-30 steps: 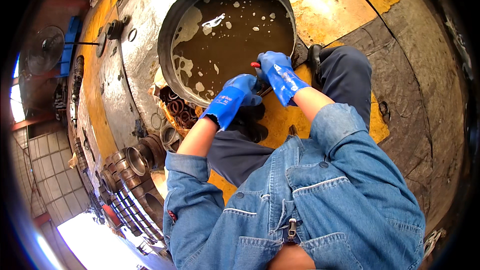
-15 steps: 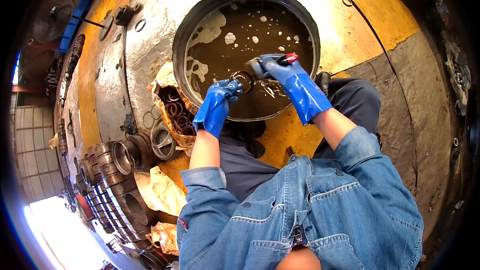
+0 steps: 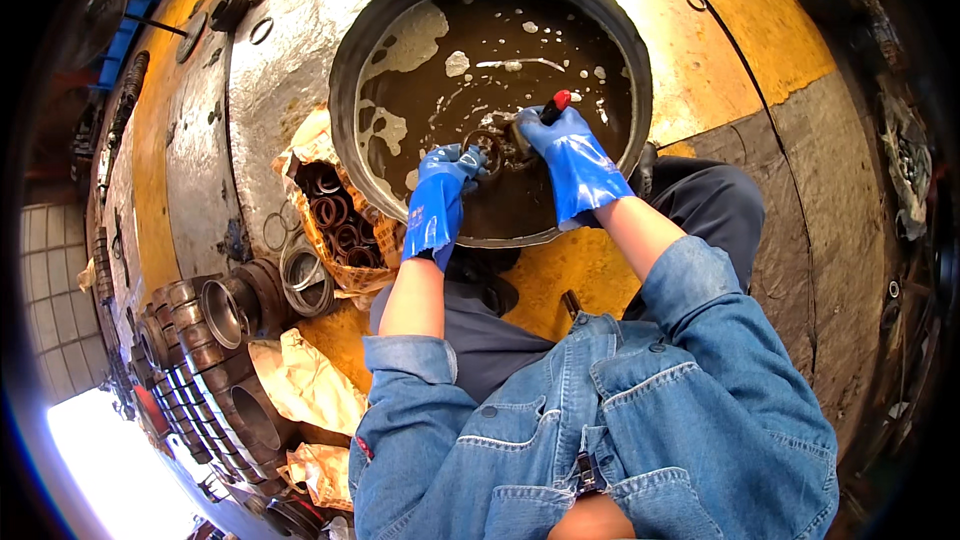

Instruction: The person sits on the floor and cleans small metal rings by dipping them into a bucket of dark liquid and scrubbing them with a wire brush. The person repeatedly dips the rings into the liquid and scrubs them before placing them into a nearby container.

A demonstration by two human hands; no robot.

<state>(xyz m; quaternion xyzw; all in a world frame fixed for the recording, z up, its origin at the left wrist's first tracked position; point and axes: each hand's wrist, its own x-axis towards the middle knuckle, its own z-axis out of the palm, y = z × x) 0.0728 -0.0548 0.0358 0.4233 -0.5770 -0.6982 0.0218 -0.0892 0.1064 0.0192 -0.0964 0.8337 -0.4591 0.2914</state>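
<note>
Both my hands wear blue rubber gloves and reach over a round black basin (image 3: pixel 345 70) of brown, foamy liquid. My left hand (image 3: pixel 438 198) grips a dark metal ring (image 3: pixel 487 150) just above the liquid. My right hand (image 3: pixel 568 155) is closed on a brush with a red handle end (image 3: pixel 557 103), its head pressed against the ring. The two hands almost meet over the near side of the basin.
An open cardboard box (image 3: pixel 338 215) of several rusty rings sits left of the basin, with loose rings (image 3: pixel 300 275) beside it. Heavy machined metal parts (image 3: pixel 215 330) and crumpled brown paper (image 3: pixel 305 380) lie at lower left. The floor is yellow and worn grey.
Both hands moved from in front of the basin to over the liquid, and the view came closer. The ring and brush now sit together above the brown liquid.
</note>
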